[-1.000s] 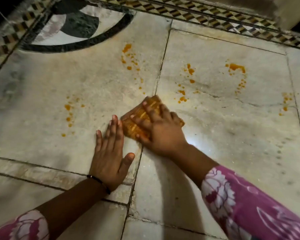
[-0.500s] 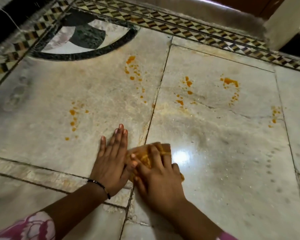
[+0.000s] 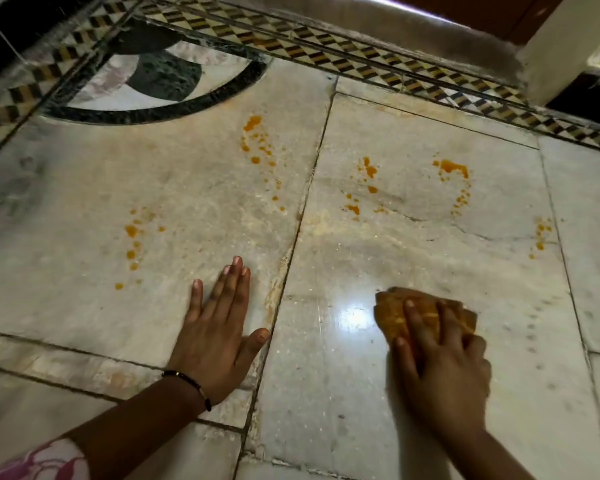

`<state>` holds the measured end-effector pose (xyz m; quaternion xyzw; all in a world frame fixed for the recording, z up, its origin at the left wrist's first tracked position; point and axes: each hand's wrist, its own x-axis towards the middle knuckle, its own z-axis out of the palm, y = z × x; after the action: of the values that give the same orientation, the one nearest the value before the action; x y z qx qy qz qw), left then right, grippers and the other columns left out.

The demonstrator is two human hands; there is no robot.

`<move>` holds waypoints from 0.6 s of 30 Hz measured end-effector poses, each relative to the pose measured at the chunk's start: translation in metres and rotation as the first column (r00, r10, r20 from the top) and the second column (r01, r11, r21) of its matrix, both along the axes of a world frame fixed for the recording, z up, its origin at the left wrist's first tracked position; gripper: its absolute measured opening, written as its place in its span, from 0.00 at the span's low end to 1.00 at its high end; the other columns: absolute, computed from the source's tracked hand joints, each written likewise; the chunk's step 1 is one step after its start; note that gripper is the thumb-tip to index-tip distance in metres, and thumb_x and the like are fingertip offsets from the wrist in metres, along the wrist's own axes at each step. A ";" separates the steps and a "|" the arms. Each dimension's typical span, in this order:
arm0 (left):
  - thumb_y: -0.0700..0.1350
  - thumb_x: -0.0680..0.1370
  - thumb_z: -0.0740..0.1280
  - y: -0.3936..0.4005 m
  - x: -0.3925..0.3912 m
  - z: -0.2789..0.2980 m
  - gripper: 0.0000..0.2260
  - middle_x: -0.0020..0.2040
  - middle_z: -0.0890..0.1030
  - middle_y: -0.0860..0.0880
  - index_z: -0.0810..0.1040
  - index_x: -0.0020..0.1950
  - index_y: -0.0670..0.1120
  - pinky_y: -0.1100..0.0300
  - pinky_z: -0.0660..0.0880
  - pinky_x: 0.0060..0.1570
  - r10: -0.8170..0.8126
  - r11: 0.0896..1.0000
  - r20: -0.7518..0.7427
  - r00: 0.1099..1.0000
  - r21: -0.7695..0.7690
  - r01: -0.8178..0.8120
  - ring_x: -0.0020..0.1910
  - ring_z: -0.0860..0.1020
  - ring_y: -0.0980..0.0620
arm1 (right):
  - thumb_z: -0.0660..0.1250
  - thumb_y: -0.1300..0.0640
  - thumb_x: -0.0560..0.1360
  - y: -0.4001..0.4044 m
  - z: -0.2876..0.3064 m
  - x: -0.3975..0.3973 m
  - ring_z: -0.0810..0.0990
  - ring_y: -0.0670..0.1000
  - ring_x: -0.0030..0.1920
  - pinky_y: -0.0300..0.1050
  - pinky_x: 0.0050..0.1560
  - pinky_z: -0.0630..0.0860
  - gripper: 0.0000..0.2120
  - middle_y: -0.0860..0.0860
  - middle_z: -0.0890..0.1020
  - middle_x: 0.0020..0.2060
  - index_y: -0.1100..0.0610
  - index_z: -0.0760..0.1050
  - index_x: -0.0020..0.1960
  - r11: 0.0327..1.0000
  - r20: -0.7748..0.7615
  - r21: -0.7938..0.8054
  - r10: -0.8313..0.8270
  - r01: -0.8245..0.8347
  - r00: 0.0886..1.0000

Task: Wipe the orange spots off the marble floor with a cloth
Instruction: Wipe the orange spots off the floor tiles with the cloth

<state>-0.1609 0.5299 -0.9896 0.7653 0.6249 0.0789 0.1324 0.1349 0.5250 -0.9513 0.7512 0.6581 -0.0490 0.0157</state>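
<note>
An orange-stained cloth (image 3: 392, 317) lies bunched on the pale marble floor (image 3: 413, 265), pressed down under my right hand (image 3: 440, 358) at the right of the near slab. My left hand (image 3: 219, 327) rests flat on the left slab, fingers together, thumb out, holding nothing. Orange spots sit in clusters farther away: one trail (image 3: 132, 233) on the left slab, one cluster (image 3: 257, 140) higher up near the seam, one (image 3: 368, 181) just right of the seam, a larger blotch (image 3: 452, 166) beyond the cloth, and a small group (image 3: 541, 233) at the far right.
A dark grout seam (image 3: 291, 258) runs between the two slabs. A checkered mosaic border (image 3: 361, 64) and a black arc inlay (image 3: 174, 102) edge the floor at the back. A pale wall corner (image 3: 561, 46) stands at the upper right. A light glare (image 3: 352, 315) shines beside the cloth.
My right hand has swept the cloth from the seam near my left hand out to the right across the near slab. My left hand stays planted in place.
</note>
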 end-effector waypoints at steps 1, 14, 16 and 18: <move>0.63 0.79 0.41 0.000 0.000 0.000 0.34 0.78 0.46 0.45 0.44 0.78 0.43 0.44 0.44 0.72 0.001 1.000 -0.005 1.000 -0.003 -0.001 0.77 0.49 0.48 | 0.54 0.39 0.72 -0.008 0.000 -0.019 0.68 0.63 0.55 0.58 0.46 0.72 0.26 0.58 0.70 0.68 0.42 0.68 0.69 0.999 -0.007 0.020 0.028 -0.028 1.000; 0.63 0.80 0.42 0.000 -0.002 -0.001 0.33 0.78 0.48 0.45 0.45 0.78 0.44 0.45 0.44 0.72 -0.024 1.000 -0.042 0.999 0.002 0.024 0.76 0.50 0.48 | 0.49 0.36 0.74 0.084 -0.003 -0.027 0.59 0.62 0.67 0.58 0.59 0.63 0.27 0.47 0.55 0.76 0.34 0.54 0.73 0.983 -0.059 0.024 0.181 -0.180 0.982; 0.63 0.79 0.41 0.003 -0.001 0.000 0.33 0.78 0.48 0.45 0.45 0.78 0.44 0.45 0.44 0.72 -0.011 1.000 -0.041 0.999 -0.004 0.011 0.77 0.49 0.49 | 0.49 0.37 0.74 0.050 -0.002 -0.016 0.62 0.64 0.65 0.59 0.57 0.65 0.27 0.49 0.56 0.76 0.35 0.55 0.73 0.982 -0.014 0.007 0.186 -0.186 0.982; 0.63 0.79 0.41 0.004 0.000 0.001 0.33 0.78 0.47 0.45 0.45 0.78 0.43 0.45 0.44 0.73 -0.009 1.000 -0.023 1.000 -0.012 0.009 0.77 0.48 0.49 | 0.53 0.39 0.73 0.006 -0.003 -0.030 0.65 0.66 0.64 0.60 0.55 0.67 0.27 0.51 0.60 0.75 0.38 0.59 0.73 0.972 0.002 -0.011 0.234 -0.234 0.972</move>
<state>-0.1608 0.5337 -0.9889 0.7682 0.6233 0.0656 0.1302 0.1048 0.5307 -0.9539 0.6685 0.7416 -0.0490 0.0266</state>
